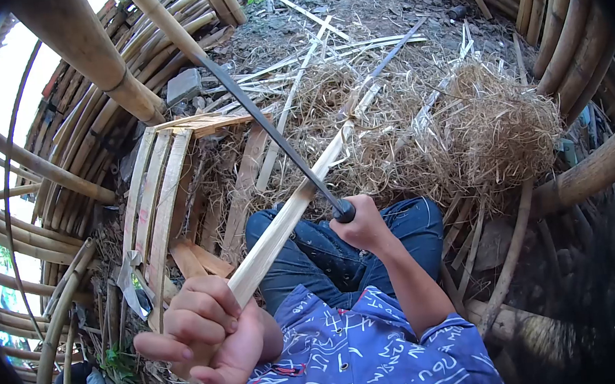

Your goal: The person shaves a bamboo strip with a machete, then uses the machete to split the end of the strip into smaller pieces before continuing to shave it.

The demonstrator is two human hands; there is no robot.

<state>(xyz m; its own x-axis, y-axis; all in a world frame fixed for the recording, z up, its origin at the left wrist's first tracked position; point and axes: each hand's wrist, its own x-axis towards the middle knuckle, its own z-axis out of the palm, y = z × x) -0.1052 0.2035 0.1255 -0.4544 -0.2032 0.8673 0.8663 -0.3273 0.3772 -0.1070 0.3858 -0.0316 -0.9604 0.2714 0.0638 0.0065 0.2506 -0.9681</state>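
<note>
A long knife (267,126) with a dark blade and a black handle is in my right hand (361,224), whose fingers are wrapped round the handle in front of my lap. The blade slants up to the left and crosses a pale bamboo strip (275,242) near a brownish node. My left hand (210,332), lower left, has its fingers curled at the strip's near end, which disappears behind them. From there the strip runs away from me, up to the right, over my legs. Thin shavings curl from its far part, where its end blends into the pile.
Heaps of fine bamboo shavings (491,121) cover the ground ahead. A slatted wooden crate (168,182) stands to the left, near a grey block (183,86). Loose split strips (298,83) lie beyond. Thick bamboo poles (83,51) rise at the left, and more poles (565,38) curve along the right.
</note>
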